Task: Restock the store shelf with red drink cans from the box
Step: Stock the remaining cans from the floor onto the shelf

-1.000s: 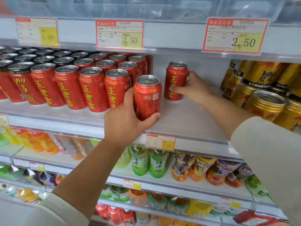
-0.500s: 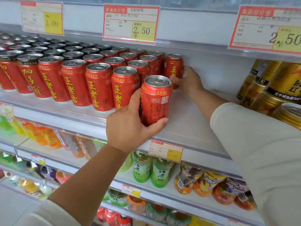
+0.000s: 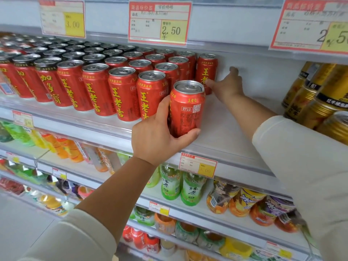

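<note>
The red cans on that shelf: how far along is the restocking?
Mostly done: the rows of red cans fill the shelf's left side. A back can stands placed at the rear, the right hand open beside it. The left hand has its grip on another red can at the shelf front. Bare shelf remains before the gold cans. The box is out of view.

You had open room on the shelf (image 3: 222, 132) only in the bare strip between the rows of red cans (image 3: 105, 85) on your left and the gold cans (image 3: 316, 102) on your right. The red rows stood packed, shoulder to shoulder, with no gap for fingers. Your right hand (image 3: 228, 84) filled the back of that strip, beside the rearmost can (image 3: 206, 72). Your left hand (image 3: 160, 136), gripping a can (image 3: 187, 110), blocked its front edge. The price-tag rail (image 3: 160, 22) overhead capped your reach.
</note>
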Tool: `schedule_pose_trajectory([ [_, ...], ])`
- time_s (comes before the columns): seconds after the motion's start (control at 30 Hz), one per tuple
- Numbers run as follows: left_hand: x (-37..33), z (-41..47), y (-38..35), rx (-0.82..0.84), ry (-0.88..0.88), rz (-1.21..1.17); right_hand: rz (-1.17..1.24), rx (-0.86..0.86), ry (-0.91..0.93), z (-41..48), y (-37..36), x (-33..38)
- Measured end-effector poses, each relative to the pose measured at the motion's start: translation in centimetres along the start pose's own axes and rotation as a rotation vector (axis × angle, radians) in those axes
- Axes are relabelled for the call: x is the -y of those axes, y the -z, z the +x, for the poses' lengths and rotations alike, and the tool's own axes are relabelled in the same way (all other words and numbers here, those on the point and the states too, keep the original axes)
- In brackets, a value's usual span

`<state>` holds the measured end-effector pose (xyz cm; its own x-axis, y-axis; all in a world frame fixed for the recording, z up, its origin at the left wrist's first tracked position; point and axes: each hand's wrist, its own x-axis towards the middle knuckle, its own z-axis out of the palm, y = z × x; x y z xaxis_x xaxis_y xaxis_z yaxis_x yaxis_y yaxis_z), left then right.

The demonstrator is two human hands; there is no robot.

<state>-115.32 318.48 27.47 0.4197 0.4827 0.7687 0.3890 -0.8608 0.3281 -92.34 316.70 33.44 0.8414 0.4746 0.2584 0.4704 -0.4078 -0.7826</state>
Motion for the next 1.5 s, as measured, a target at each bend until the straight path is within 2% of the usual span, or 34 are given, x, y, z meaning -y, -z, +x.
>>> schedule_pose_trajectory([
  [0.07,0.0,0.0,0.1,0.007,-0.006,0.001,0.06,0.066,0.071,-2.7,1.7,1.2],
  [0.2,-0.1,-0.1,0.4,0.05,0.005,0.002,0.345,0.465,0.182,-11.0,4.5,1.3],
  [0.3,-0.6,-0.2,0.9,0.108,0.009,-0.042,0.423,0.565,0.205,-14.9,5.0,1.1],
  [0.43,0.1,-0.9,2.0,0.144,-0.06,-0.082,0.311,0.369,0.204,-15.3,3.5,1.3],
  [0.53,2.9,-2.1,2.7,0.131,-0.08,-0.036,0.263,0.363,0.162,-13.5,3.6,1.0],
  [0.67,5.7,-3.8,2.6,0.015,-0.077,-0.053,0.279,0.373,0.089,-11.3,3.9,0.6],
  [0.8,6.5,-4.1,2.1,-0.026,-0.021,-0.065,0.167,0.226,0.108,-11.4,2.8,-0.2],
  [1.1,7.2,-4.2,1.3,0.01,-0.024,-0.031,0.081,0.098,0.104,-5.4,0.0,-0.2],
  [1.5,7.2,-4.1,1.2,0.007,-0.061,0.009,0.05,-0.003,0.169,-3.3,-1.9,-0.5],
])
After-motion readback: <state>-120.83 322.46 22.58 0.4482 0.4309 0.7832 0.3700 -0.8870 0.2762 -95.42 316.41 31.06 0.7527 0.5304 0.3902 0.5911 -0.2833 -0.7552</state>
